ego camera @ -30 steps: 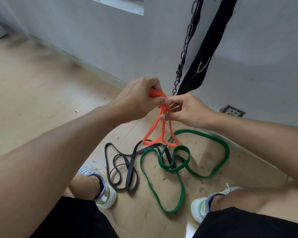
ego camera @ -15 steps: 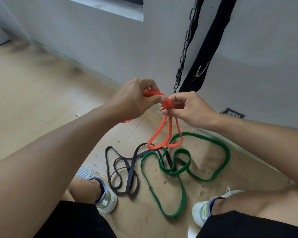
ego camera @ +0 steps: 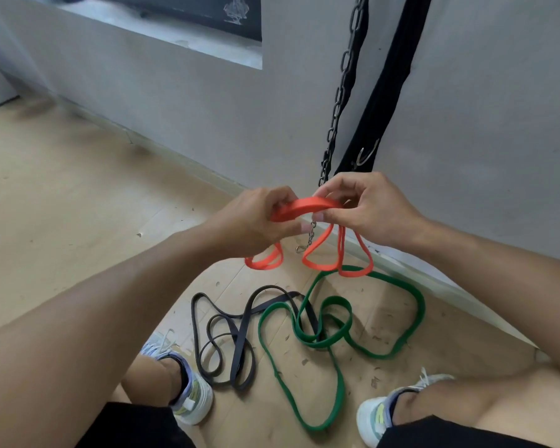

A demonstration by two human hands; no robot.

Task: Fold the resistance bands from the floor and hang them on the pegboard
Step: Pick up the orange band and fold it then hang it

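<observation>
Head view looked down past two bare forearms to a pale wooden floor (ego camera: 62, 205) at the foot of a grey wall (ego camera: 191, 101).

Furthest left of the pair, the left hand (ego camera: 256, 221) was curled round one end of the folded orange band (ego camera: 304, 206), thumb on the near side and fingers wrapped over the top. A small doubled loop of that band hung out below this hand. The flat orange span ran level from the left hand across to the right hand (ego camera: 369, 211), which pinched the other end between thumb and fingertips, the remaining fingers bent above it. Two longer orange loops dropped from beneath the right hand, side by side, their lower ends just in front of the green band (ego camera: 337, 383).

Below the hands, the black band (ego camera: 240, 334) lay in loose tangled coils on the floor, near the left shoe (ego camera: 191, 399). Just to its right, and crossing over part of it, the green band sprawled in wide loops, one long loop reaching down between the two shoes and another sweeping out toward the wall. The right shoe (ego camera: 375, 415) sat at the lower right, beside that green loop.

Behind the hands, a dark chain (ego camera: 343, 92) hung down the wall, with a black strap (ego camera: 388, 76) just to its right carrying a metal hook (ego camera: 366, 155). A small clip on a short chain showed between the two hands.
</observation>
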